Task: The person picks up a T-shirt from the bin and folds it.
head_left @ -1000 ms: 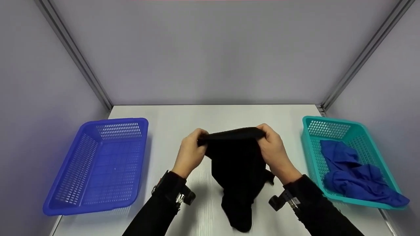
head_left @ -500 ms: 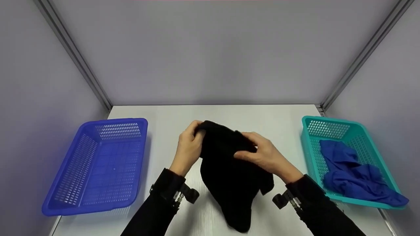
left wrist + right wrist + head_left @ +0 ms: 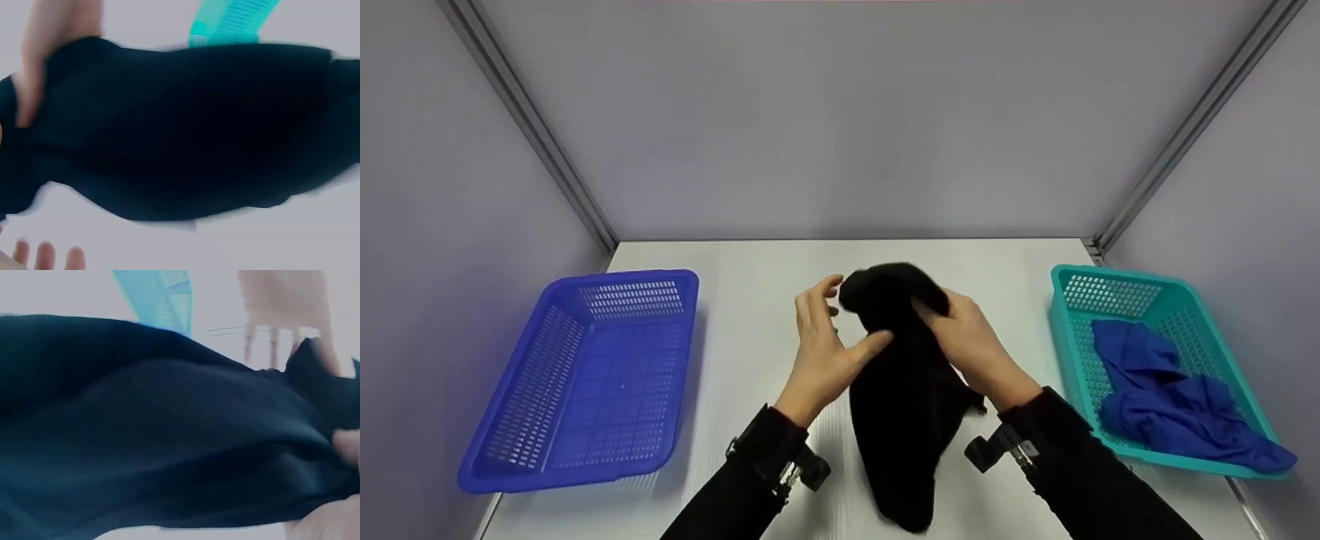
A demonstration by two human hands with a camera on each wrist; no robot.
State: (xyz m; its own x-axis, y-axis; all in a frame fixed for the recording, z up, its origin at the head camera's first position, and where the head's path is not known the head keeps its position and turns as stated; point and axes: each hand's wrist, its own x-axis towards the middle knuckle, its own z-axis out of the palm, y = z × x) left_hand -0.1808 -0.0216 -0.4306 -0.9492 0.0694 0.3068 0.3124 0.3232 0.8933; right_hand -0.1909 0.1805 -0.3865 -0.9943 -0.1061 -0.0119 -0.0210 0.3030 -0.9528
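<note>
A limp black cloth point(image 3: 894, 427), bunched at its upper end, hangs down over the middle of the white table. My right hand point(image 3: 971, 345) grips its upper right edge, thumb on the near side and fingers behind. Just left of it my left hand point(image 3: 829, 356) has its fingers spread apart, the thumb tip overlapping the cloth's left edge in the head view. In the left wrist view the black fabric point(image 3: 197, 129) stretches across the picture, with the left fingertips point(image 3: 46, 257) apart below it. The cloth's far side is hidden.
At the left stands a blue plastic basket point(image 3: 690, 360) with nothing in it. A teal basket point(image 3: 1065, 352) at the right holds a crumpled blue cloth point(image 3: 1170, 397) that hangs over its front rim. Grey walls point(image 3: 840, 120) enclose the table point(image 3: 750, 300) at back and sides.
At first both hands held the cloth's top edge stretched between them. The right hand moved inward and back out, now gripping the bunched top; the left hand has let go and spread its fingers.
</note>
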